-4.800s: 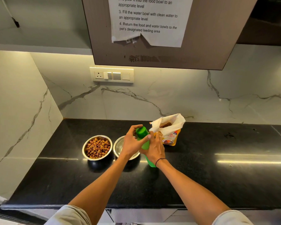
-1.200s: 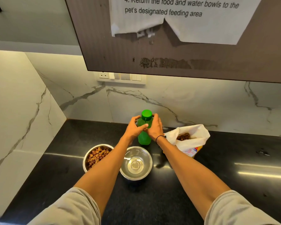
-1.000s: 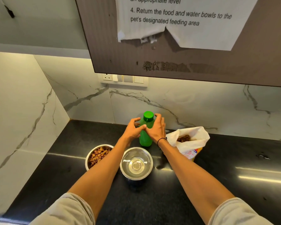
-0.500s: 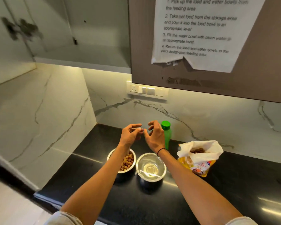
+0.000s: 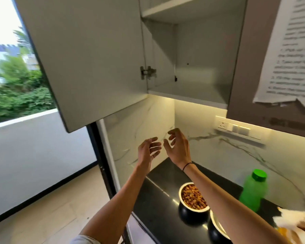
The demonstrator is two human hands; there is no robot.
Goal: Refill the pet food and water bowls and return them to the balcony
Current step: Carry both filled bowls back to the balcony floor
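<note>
A steel bowl full of brown kibble [image 5: 192, 198] sits on the black counter [image 5: 158, 205]. To its right, a second steel bowl [image 5: 217, 226] shows only its rim, mostly hidden behind my right forearm. A green bottle [image 5: 253, 191] with its cap on stands by the marble wall. The torn food bag [image 5: 296, 224] lies at the right edge. My left hand [image 5: 148, 150] and my right hand [image 5: 178, 147] hang in the air above the counter's left end, palms facing each other, fingers loosely curled, holding nothing.
An open wall cabinet door [image 5: 81, 59] hangs at head height on the left, with bare shelves [image 5: 188, 92] behind it. A paper sheet [image 5: 292, 55] is taped to the brown cabinet. A balcony wall [image 5: 33, 155] and tiled floor lie to the left.
My hands let go of the green bottle, which now stands by the wall. Both hands rose and moved left, and my view swung left towards the balcony.
</note>
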